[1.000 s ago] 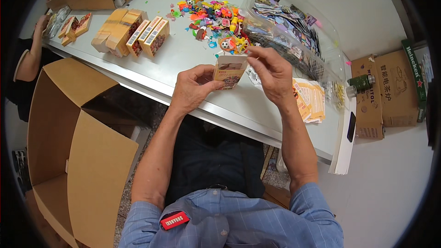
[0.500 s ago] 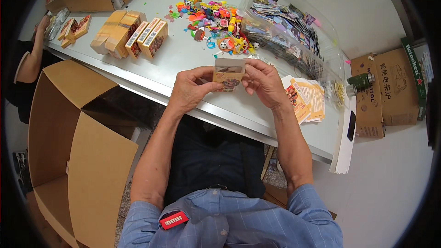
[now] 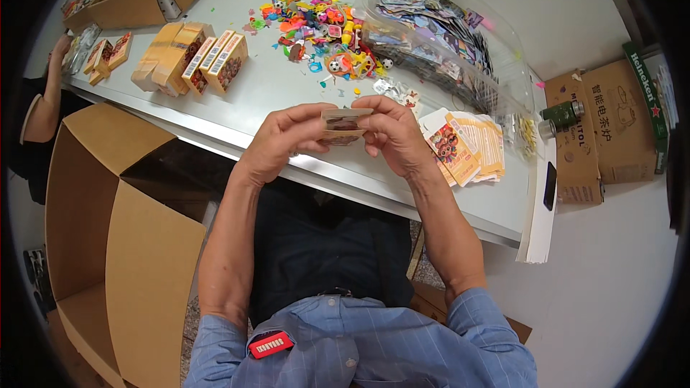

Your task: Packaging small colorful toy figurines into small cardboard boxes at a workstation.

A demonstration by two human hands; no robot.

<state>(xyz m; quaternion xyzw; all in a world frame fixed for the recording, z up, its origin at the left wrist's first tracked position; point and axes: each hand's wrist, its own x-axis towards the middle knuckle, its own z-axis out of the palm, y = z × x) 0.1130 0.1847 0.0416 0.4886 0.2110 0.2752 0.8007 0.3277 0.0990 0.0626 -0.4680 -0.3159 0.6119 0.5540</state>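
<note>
Above the table's front edge, both hands hold a small printed carton [image 3: 343, 122], yellow-orange with a pale flap at its top. My left hand [image 3: 282, 142] grips its left side, thumb in front and fingers behind. My right hand [image 3: 395, 135] pinches the right side near the upper edge. What the carton contains, if anything, cannot be seen. Close to my right hand lies a fanned stack of flat printed cartons [image 3: 474, 149]. Just beyond the hands are small silvery packets [image 3: 392, 89] and a heap of colourful little plastic toys [image 3: 309, 25].
Upright filled cartons [image 3: 228, 65] stand at the left beside bundled ones [image 3: 169, 61]. A clear plastic bin [image 3: 496, 65] of dark sachets sits at the back right. A large open cardboard box [image 3: 151, 273] stands lower left. Another person's arm [image 3: 49, 100] reaches in far left.
The carton has moved slightly left and tilted, so its printed front shows less. Both hands have shifted left with it, and my left fingers now cover more of its front.
</note>
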